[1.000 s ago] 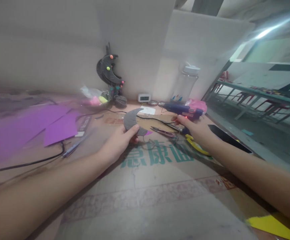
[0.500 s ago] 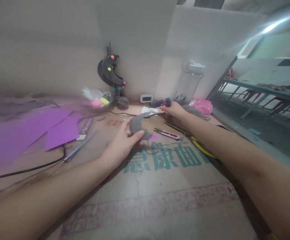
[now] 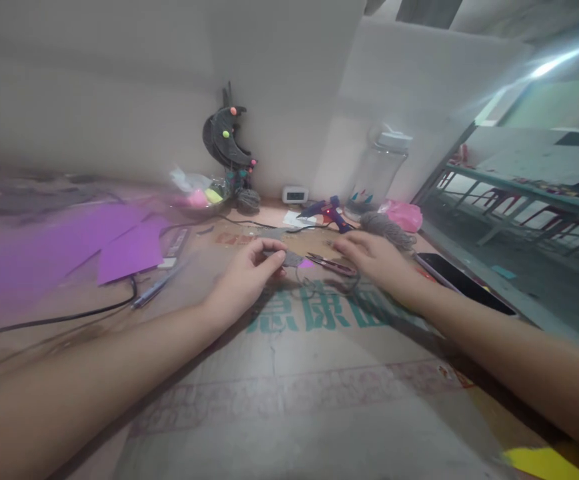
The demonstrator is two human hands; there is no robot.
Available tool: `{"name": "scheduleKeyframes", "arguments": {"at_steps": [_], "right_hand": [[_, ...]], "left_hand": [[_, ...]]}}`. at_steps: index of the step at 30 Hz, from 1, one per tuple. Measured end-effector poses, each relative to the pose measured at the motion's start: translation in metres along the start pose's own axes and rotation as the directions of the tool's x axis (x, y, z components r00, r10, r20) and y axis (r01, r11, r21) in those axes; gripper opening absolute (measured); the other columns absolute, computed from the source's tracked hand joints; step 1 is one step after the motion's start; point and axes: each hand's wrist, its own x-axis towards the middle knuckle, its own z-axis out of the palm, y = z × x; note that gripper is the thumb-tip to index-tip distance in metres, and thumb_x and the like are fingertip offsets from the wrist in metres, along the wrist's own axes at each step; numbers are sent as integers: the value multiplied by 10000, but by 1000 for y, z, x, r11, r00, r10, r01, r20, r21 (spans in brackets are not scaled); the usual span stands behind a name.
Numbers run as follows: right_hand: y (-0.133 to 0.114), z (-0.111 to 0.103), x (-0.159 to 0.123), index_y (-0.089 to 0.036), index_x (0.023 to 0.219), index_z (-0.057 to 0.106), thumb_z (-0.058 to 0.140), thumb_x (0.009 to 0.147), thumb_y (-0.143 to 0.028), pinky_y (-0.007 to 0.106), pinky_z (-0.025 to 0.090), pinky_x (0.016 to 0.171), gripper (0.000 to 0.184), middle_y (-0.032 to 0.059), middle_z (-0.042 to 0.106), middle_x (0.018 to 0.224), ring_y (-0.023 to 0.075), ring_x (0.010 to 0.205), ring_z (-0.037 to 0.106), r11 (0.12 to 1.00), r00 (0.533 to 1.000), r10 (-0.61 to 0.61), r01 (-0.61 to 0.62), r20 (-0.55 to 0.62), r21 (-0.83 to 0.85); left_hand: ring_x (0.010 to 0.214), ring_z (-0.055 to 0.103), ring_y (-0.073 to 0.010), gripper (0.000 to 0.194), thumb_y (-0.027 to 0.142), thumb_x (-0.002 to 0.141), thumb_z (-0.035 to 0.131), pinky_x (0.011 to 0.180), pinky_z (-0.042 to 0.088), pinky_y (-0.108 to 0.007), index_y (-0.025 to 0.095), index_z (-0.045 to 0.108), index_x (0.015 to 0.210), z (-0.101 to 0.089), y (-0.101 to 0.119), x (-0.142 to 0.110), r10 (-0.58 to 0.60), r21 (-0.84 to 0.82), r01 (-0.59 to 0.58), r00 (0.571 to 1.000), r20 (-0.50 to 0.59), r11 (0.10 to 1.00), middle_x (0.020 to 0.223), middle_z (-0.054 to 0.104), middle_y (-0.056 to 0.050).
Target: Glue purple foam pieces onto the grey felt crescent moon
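In my left hand (image 3: 249, 270) is a grey crescent-shaped piece (image 3: 293, 257), pinched between thumb and fingers and partly covered by them. Loose grey yarn (image 3: 309, 287) trails from it over the board. My right hand (image 3: 376, 260) reaches over the work area, fingers stretched out and apart, with no held object visible. Thread snips (image 3: 332, 265) lie just beside its fingers, pointing left. Beyond that hand, a blue hot glue gun (image 3: 326, 211) with a red light rests on the table. A small purple scrap (image 3: 306, 263) is close to the crescent.
Purple sheets (image 3: 132, 252), a pen (image 3: 153, 290) and a black cable (image 3: 104, 315) lie left. Dark crescents (image 3: 224, 140) stand against the wall. A small digital clock (image 3: 295, 195), clear bottle (image 3: 376, 170), grey yarn skein (image 3: 388, 230), pink bag (image 3: 403, 215) and phone (image 3: 464, 283) line the back and right.
My right hand has let go of the glue gun and moved back toward me, beside the snips. My left hand still holds the crescent, now tilted flatter and lower.
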Motion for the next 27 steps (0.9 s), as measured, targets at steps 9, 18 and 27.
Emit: {"name": "scheduleKeyframes", "arguments": {"at_steps": [9, 18, 27], "right_hand": [[-40, 31, -38, -180, 860, 663, 485, 973, -248, 315, 443, 745, 222, 56, 693, 812, 191, 784, 598, 928, 912, -367, 372, 185, 5], [-57, 23, -51, -162, 825, 624, 439, 974, -187, 278, 416, 663, 239, 60, 659, 743, 172, 707, 559, 813, 815, -573, 579, 89, -61], [-58, 17, -56, -138, 877, 645, 455, 977, -201, 279, 390, 625, 223, 54, 613, 698, 169, 651, 505, 748, 750, -661, 660, 9, -69]], "left_hand": [[818, 621, -155, 299, 280, 801, 665, 732, 475, -271, 205, 566, 1073, 0, -2, -5, 120, 195, -121, 993, 18, 973, 902, 643, -12], [855, 621, -162, 323, 226, 781, 694, 767, 472, -287, 218, 535, 1061, 7, 7, -22, 250, 512, -280, 960, 129, 812, 1044, 625, -23], [888, 597, -157, 281, 234, 832, 673, 790, 503, -297, 224, 515, 1064, 1, -2, -18, 403, 601, -449, 888, 221, 661, 1000, 599, -7]]}}
